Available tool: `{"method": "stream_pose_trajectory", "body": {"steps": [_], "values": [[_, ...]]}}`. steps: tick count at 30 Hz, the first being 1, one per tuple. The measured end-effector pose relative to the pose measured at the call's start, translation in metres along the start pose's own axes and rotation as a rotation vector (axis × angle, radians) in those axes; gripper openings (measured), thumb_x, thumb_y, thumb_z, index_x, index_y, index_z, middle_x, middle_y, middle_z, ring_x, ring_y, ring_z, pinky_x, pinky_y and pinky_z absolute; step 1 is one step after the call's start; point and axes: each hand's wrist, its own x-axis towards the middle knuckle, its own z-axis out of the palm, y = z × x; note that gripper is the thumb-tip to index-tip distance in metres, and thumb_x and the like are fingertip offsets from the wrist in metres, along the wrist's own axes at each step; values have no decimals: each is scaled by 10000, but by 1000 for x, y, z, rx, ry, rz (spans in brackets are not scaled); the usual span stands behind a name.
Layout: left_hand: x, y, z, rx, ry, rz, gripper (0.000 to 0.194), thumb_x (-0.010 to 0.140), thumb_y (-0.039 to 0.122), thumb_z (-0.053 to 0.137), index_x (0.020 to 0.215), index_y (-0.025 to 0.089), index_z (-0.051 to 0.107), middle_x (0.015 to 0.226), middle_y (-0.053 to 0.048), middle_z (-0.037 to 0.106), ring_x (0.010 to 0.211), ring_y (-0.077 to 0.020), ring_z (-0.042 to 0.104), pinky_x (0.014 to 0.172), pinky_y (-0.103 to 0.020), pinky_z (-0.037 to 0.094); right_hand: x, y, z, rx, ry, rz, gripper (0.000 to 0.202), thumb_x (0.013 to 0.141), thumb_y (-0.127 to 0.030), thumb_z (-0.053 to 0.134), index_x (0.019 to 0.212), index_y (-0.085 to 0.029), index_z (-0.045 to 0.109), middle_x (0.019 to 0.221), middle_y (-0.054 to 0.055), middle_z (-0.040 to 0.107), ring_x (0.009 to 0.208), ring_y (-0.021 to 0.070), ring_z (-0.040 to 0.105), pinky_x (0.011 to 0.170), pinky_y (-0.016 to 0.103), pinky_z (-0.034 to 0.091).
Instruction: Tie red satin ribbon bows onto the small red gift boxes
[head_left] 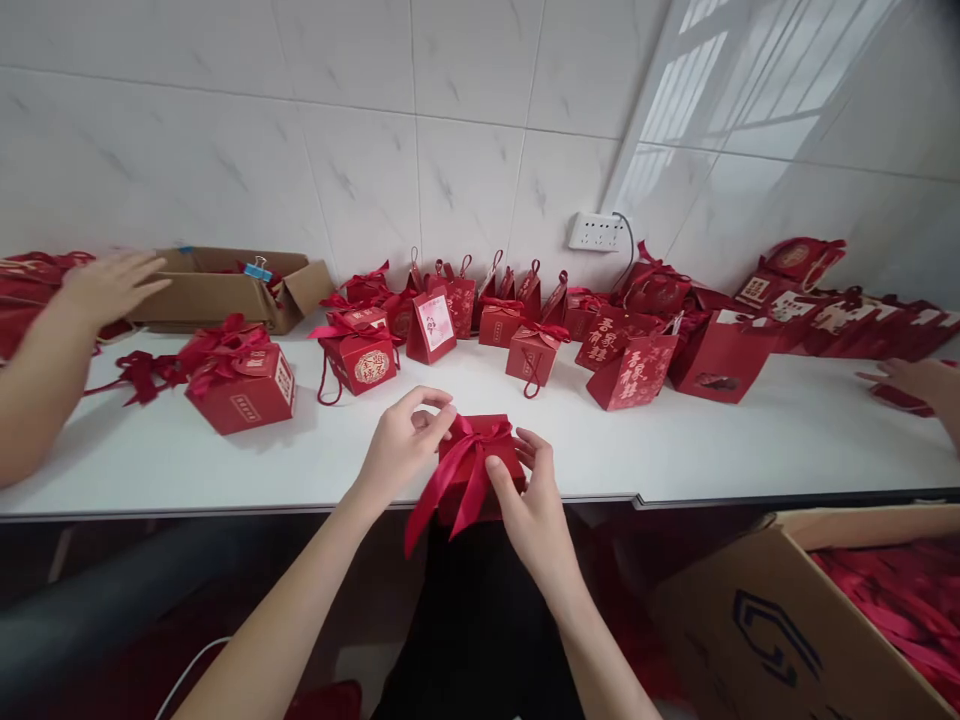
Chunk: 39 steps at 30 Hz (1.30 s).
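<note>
Head view: right-hand [529,490] fingers and thumb grip the red box [491,503] between them. At its far left corner, the left hand [401,440] curls beside the ribbon bow [474,440]; whether it pinches anything, I cannot tell. Beyond the fingertips, more boxes [534,357] stand on the white table [592,455].

1 head-worn camera, near white table [300,465], facing forward and down.

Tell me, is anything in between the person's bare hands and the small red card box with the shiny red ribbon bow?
Nothing visible is: the right hand touches the box, and the left hand is at its left edge.
</note>
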Motion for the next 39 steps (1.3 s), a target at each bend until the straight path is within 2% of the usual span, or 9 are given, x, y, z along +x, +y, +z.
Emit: {"method": "stream_pose_trajectory", "body": {"steps": [5,10,13,17,21,24,28,33,39], "values": [[-4,-8,-10,176,119,14,280,760,399,554,956,202,590,960,-36,596,665,-117,563,647,-262,474,29,-2,-31,-42,9,15,510,803,-572,480,1121,-173,470,943,86,595,864,213,597,722,350,482],[1,-2,-11,177,-90,-51,309,799,455,494,924,203,621,844,-17,598,661,-135,551,623,-263,444,51,-13,-39,-63,-300,7,433,809,-561,484,952,-160,564,530,-54,447,490,114,456,504,248,383],[5,3,-9,156,-155,-24,304,812,455,482,874,198,633,796,-16,609,720,-152,555,671,-266,433,53,-14,-30,-28,-396,-44,390,830,-533,472,900,-162,567,517,-58,432,478,102,423,489,235,349],[11,5,-9,91,-243,-55,290,799,449,503,877,195,621,739,-2,589,648,-125,516,580,-229,398,52,-15,-24,-18,-371,-84,362,835,-521,478,742,-176,537,542,-44,439,499,101,406,507,242,333],[18,6,-13,73,-325,-144,319,795,484,500,813,183,604,553,48,401,477,-78,348,447,-198,287,56,-19,-24,-36,-347,-90,383,807,-531,505,641,-187,489,540,-42,436,491,95,370,492,245,299],[20,9,-18,62,-404,-182,311,783,476,528,728,173,569,528,65,312,455,-61,293,431,-189,262,58,-21,-25,-36,-364,-110,302,784,-468,555,702,-180,518,563,-43,465,508,95,392,501,241,300],[14,15,-23,63,-483,-174,254,785,433,556,766,182,593,583,52,417,454,-44,326,425,-180,272,56,-17,-27,24,-394,-69,207,795,-365,548,892,-185,516,520,-77,435,494,98,388,501,232,296],[4,12,-24,1,-448,-257,292,810,433,540,678,174,517,439,85,350,380,-31,291,393,-161,229,50,-10,-26,147,-363,-57,216,804,-359,525,935,-187,522,522,-86,345,489,96,316,480,230,245],[-9,8,-16,-111,-362,-368,285,852,439,457,734,183,499,360,66,486,237,-36,263,288,-159,188,43,-3,-23,211,-321,-114,204,836,-359,503,956,-194,513,574,-67,345,522,98,311,503,237,259]]}}
